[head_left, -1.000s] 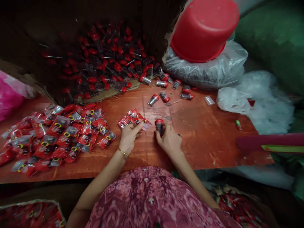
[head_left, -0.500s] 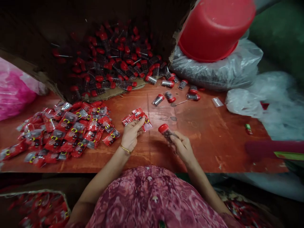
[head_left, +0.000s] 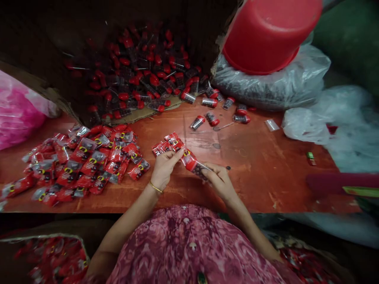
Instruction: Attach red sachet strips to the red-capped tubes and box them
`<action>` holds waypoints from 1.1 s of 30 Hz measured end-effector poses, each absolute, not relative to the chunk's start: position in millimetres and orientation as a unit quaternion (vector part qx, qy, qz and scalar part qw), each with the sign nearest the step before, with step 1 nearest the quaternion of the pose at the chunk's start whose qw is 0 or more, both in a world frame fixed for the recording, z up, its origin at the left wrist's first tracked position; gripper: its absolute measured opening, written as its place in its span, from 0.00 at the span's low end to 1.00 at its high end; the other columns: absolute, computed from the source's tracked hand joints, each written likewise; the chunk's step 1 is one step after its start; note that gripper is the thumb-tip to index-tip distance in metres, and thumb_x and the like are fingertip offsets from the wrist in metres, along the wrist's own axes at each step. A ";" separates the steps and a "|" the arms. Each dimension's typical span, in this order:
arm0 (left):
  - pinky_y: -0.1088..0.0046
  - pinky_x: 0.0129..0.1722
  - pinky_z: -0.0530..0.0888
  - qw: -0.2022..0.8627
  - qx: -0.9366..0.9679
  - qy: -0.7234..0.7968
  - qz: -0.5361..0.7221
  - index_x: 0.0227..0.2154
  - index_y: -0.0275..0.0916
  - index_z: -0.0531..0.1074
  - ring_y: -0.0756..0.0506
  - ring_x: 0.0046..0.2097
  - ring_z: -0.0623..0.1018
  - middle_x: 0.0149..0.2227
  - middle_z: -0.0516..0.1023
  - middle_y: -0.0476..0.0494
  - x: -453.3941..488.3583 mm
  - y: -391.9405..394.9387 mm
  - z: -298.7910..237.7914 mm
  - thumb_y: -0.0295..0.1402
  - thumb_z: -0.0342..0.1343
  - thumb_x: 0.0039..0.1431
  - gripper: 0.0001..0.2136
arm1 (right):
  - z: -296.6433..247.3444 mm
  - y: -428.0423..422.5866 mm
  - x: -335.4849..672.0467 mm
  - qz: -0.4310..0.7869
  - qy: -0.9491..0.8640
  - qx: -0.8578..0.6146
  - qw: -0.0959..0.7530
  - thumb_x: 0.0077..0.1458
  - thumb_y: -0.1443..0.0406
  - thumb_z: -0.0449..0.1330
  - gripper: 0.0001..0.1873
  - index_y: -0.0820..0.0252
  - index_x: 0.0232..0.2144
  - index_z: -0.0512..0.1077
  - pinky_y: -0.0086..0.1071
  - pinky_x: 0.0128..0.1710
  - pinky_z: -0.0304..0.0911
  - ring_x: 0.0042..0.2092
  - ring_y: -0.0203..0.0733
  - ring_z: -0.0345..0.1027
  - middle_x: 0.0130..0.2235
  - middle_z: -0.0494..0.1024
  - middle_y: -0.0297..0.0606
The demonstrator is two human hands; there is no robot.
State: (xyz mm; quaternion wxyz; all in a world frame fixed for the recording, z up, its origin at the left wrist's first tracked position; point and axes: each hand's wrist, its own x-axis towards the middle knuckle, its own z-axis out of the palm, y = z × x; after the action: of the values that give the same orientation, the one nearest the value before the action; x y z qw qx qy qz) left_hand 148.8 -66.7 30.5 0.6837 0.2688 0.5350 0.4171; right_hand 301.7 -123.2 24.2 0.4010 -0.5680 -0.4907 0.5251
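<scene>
Slantwise, the bottle (head_left: 198, 168) lies between the hands (head_left: 162, 167) (head_left: 221, 182).

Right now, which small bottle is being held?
The bottle in the right hand, its end at the red packet in the left hand; the other bottles touch neither hand.

I face a worn, stained red-orange tabletop (head_left: 266, 173), with a pale sheen of light across its middle. Beyond its far right corner I see a dim green backdrop (head_left: 349, 43), too blurred for me to call wall or cloth; below its near edge lies deep shadow.
</scene>
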 end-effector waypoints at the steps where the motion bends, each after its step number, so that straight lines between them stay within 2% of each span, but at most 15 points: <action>1: 0.79 0.26 0.67 0.686 0.267 0.534 0.416 0.17 0.34 0.72 0.54 0.25 0.71 0.20 0.74 0.50 148.4 -66.3 30.9 0.48 0.68 0.27 0.21 | 23.8 -123.0 301.5 0.517 -0.493 -0.572 0.402 0.46 0.60 0.53 0.12 0.60 0.17 0.62 0.26 0.20 0.47 0.21 0.31 0.52 0.17 0.61 0.29; 6: 0.77 0.28 0.68 0.718 0.249 0.497 0.419 0.21 0.34 0.73 0.53 0.25 0.72 0.22 0.75 0.51 151.4 -66.6 32.3 0.46 0.68 0.28 0.21 | 19.9 -121.3 298.8 0.542 -0.475 -0.544 0.430 0.47 0.59 0.53 0.13 0.59 0.17 0.63 0.26 0.18 0.47 0.18 0.29 0.51 0.16 0.61 0.28; 10: 0.79 0.30 0.68 0.726 0.235 0.455 0.459 0.24 0.34 0.74 0.55 0.26 0.72 0.23 0.77 0.51 158.4 -70.3 30.5 0.40 0.70 0.29 0.18 | 12.1 -119.2 290.6 0.595 -0.422 -0.526 0.437 0.47 0.58 0.54 0.12 0.60 0.21 0.66 0.25 0.15 0.46 0.16 0.29 0.50 0.16 0.62 0.27; 14: 0.79 0.33 0.69 0.735 0.189 0.423 0.494 0.27 0.34 0.75 0.54 0.28 0.74 0.27 0.79 0.50 163.4 -73.8 29.5 0.34 0.71 0.28 0.18 | 1.8 -121.2 278.7 0.568 -0.369 -0.534 0.506 0.50 0.56 0.54 0.13 0.59 0.22 0.64 0.24 0.14 0.47 0.16 0.27 0.50 0.18 0.61 0.26; 17: 0.79 0.33 0.70 0.738 0.149 0.415 0.510 0.29 0.34 0.75 0.54 0.29 0.74 0.28 0.79 0.51 166.2 -76.5 29.3 0.32 0.71 0.28 0.19 | -2.9 -122.9 272.7 0.552 -0.375 -0.534 0.519 0.53 0.55 0.53 0.14 0.59 0.24 0.64 0.23 0.14 0.48 0.16 0.27 0.49 0.19 0.61 0.25; 22: 0.80 0.31 0.68 0.745 0.118 0.404 0.517 0.28 0.34 0.74 0.55 0.28 0.74 0.27 0.78 0.51 171.8 -78.3 27.1 0.33 0.70 0.31 0.18 | -5.2 -120.6 268.5 0.528 -0.398 -0.555 0.505 0.55 0.54 0.51 0.15 0.58 0.24 0.62 0.24 0.16 0.50 0.17 0.28 0.50 0.19 0.59 0.25; 25: 0.80 0.29 0.67 0.750 0.092 0.391 0.526 0.28 0.34 0.73 0.55 0.27 0.73 0.26 0.77 0.52 174.7 -79.2 25.0 0.32 0.70 0.31 0.17 | -8.9 -121.3 265.5 0.446 -0.456 -0.581 0.506 0.55 0.56 0.51 0.13 0.59 0.28 0.67 0.27 0.25 0.59 0.25 0.32 0.60 0.24 0.67 0.29; 27: 0.80 0.28 0.66 0.759 0.078 0.387 0.518 0.27 0.34 0.73 0.55 0.26 0.72 0.25 0.76 0.51 176.2 -82.2 22.8 0.31 0.69 0.32 0.16 | -11.7 -123.4 263.7 0.397 -0.469 -0.598 0.514 0.54 0.56 0.52 0.14 0.60 0.31 0.68 0.29 0.30 0.61 0.29 0.34 0.63 0.28 0.71 0.33; 30: 0.79 0.27 0.65 0.768 0.071 0.394 0.500 0.27 0.33 0.74 0.55 0.25 0.70 0.25 0.75 0.50 177.9 -87.3 18.1 0.33 0.69 0.34 0.15 | -13.0 -125.1 264.7 0.401 -0.413 -0.637 0.513 0.52 0.54 0.52 0.15 0.60 0.30 0.68 0.30 0.27 0.59 0.28 0.36 0.63 0.27 0.71 0.34; 33: 0.77 0.26 0.63 0.772 0.087 0.391 0.493 0.26 0.33 0.75 0.55 0.23 0.68 0.23 0.74 0.49 176.7 -86.8 14.4 0.41 0.68 0.34 0.18 | -11.6 -121.4 271.3 0.450 -0.381 -0.645 0.486 0.50 0.53 0.54 0.16 0.60 0.27 0.67 0.29 0.23 0.56 0.23 0.35 0.60 0.23 0.68 0.32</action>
State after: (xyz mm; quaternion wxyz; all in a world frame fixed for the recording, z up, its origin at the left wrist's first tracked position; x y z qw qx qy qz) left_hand 176.7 -86.8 14.4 0.7723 0.0874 0.3914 0.4927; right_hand 271.3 -121.4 -11.6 0.4862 -0.6451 -0.3806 0.4501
